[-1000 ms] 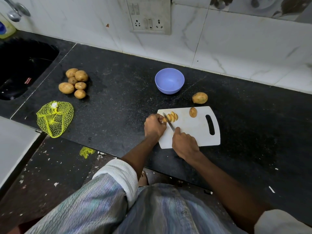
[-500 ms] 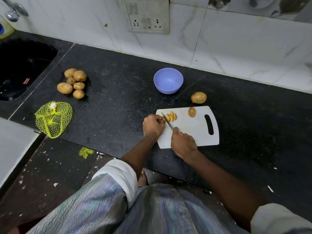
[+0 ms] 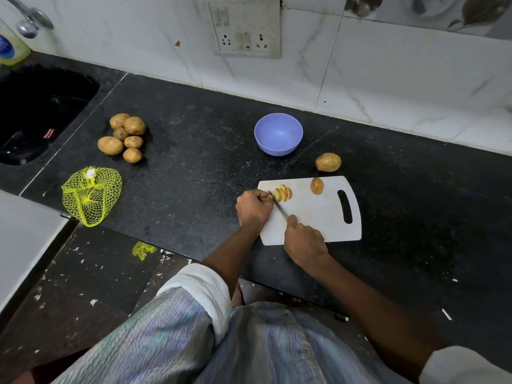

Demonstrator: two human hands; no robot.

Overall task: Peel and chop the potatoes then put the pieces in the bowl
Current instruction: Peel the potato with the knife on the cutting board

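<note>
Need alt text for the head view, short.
On a white plastic cutting board, the right hand slices a potato with a small knife while the left hand steadies it. An empty lavender bowl sits behind, on the black stone counter.

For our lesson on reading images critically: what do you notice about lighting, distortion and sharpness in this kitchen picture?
Head view: dim, soft light with no harsh glare; the black counter shows only a faint sheen. Wide-angle lens bends the wall tiles and counter edge. The bowl, cutting board and both hands are reasonably sharp; the knife is thin and hard to make out.
</note>
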